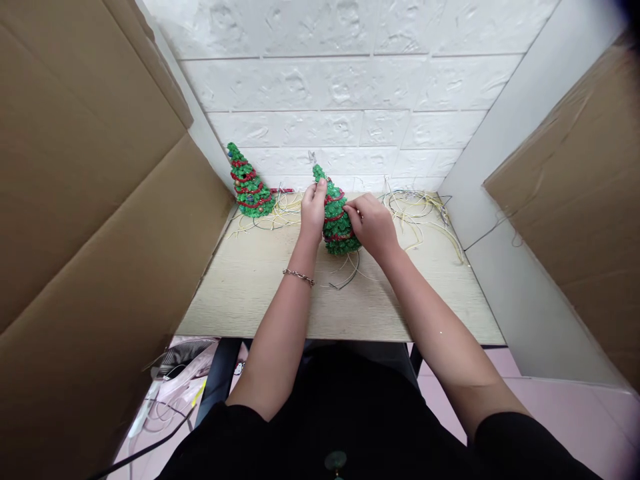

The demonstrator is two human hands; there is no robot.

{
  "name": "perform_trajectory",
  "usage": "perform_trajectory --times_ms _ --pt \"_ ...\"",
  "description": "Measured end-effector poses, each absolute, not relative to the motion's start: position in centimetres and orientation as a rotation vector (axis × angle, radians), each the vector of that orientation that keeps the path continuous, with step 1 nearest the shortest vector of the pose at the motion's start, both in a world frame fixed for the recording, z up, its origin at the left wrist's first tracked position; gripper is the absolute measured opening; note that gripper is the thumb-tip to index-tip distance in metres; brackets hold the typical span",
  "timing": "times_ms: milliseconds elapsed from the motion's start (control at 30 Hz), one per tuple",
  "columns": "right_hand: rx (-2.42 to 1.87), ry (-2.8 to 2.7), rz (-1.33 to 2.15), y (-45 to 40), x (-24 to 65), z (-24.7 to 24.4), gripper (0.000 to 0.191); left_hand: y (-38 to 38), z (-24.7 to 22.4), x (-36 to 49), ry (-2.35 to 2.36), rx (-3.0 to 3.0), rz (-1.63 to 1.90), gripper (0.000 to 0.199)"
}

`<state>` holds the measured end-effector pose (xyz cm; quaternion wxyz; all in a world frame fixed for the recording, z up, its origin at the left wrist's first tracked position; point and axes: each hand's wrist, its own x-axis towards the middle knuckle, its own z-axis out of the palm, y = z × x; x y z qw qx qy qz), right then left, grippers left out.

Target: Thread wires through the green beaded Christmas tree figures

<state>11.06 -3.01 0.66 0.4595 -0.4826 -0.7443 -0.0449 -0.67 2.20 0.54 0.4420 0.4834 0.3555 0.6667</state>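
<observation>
A small green Christmas tree (336, 225) with red garland stands tilted on the table in front of me, its tip leaning left and topped by a silvery ornament (313, 157). My left hand (314, 208) grips the tree's upper left side, thumb against the front. On the right side, my right hand (373, 223) has thumb and forefinger pinched together at the garland; whatever lies between those fingertips is too small to make out. Thin loose wires (350, 275) stick out below the tree's base.
A second decorated tree (251, 187) stands at the back left, beside a red object (283, 191). Tangled yellow and dark wires (420, 207) lie along the back. Cardboard (125, 267) walls the left, a white panel (505, 160) the right, and white brick-pattern wall (345, 83) the rear.
</observation>
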Motion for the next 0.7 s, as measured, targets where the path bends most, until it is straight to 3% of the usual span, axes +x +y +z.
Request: perform_trajectory --times_ms 400,533,700 --pt "-1.140 -1.627 0.149 -2.74 10.88 0.60 0.008 2.03 1.22 -0.70 1.027 1.263 1.646 0.029" --pt "-1.126 -1.686 0.049 -2.95 10.69 0.56 0.009 1.52 1.20 -0.50 1.049 1.268 1.592 0.023" --pt "-1.119 -1.774 -0.152 -3.22 10.52 0.43 0.013 1.53 0.82 -0.42 1.087 1.291 1.549 0.034"
